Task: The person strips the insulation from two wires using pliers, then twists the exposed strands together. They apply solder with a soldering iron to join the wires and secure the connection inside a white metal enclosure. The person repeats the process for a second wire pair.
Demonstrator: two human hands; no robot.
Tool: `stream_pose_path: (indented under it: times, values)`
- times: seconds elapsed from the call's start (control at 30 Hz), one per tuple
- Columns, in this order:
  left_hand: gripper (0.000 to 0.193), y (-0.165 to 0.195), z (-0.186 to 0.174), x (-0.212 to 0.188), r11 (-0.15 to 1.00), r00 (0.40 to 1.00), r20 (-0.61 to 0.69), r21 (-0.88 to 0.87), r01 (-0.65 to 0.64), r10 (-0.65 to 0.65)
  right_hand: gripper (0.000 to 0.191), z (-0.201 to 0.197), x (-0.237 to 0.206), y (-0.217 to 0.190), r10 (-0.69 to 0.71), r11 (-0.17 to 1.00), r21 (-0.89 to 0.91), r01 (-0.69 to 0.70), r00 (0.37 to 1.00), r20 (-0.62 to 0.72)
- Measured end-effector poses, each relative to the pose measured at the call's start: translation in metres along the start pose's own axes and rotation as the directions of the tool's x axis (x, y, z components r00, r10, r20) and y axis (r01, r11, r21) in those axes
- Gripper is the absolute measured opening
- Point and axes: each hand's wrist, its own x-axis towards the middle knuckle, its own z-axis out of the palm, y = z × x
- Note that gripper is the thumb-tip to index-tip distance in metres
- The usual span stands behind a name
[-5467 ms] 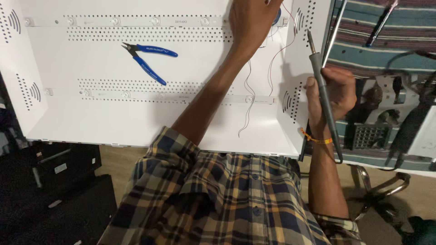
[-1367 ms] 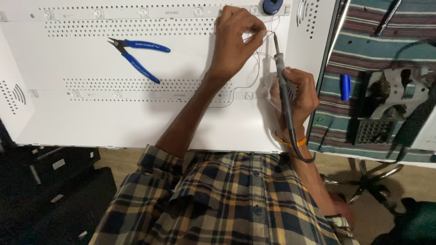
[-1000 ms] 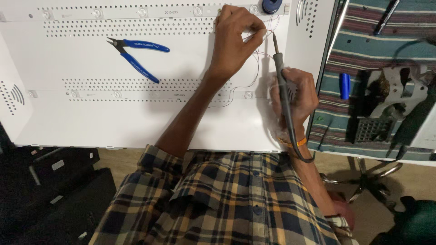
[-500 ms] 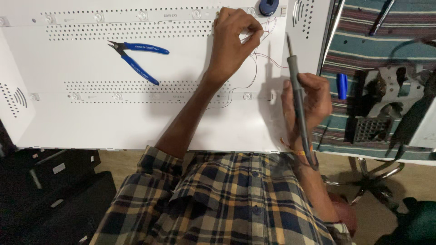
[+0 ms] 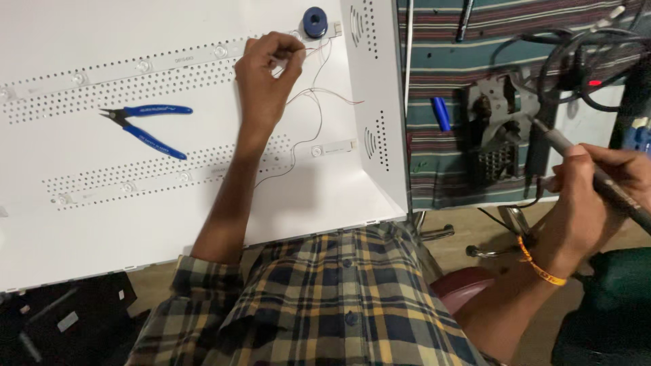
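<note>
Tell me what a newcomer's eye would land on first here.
The big white perforated panel fills the left side, with blue-handled cutters lying on it. Near its top edge the left hand pinches thin wires beside a small blue spool. Off to the right, away from the panel, the right hand holds a soldering iron.

The panel point(image 5: 203, 224) was smooth, matt white sheet metal with perforated rows. The cutters point(image 5: 146, 122) had glossy blue plastic handles and dark metal jaws. The soldering iron point(image 5: 597, 179) looked grey, matt plastic. The shirt point(image 5: 325, 305) was soft checked cloth, the mat point(image 5: 441, 74) striped woven cloth.
</note>
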Motion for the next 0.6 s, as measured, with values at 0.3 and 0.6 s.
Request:
stream_pose_path:
  times: [0.3,0.6]
  values:
    - [0.005,0.01,-0.002,0.004,0.999,1.0,-0.024,0.048,0.006,-0.005,0.008,0.034,0.005,0.004,0.126,0.988,-0.087,-0.126,0.992,-0.004]
    - [0.007,0.016,-0.002,0.008,0.998,0.996,-0.055,0.019,0.065,-0.064,0.025,0.077,-0.004,0.02,0.205,0.973,0.13,-0.19,0.973,-0.111]
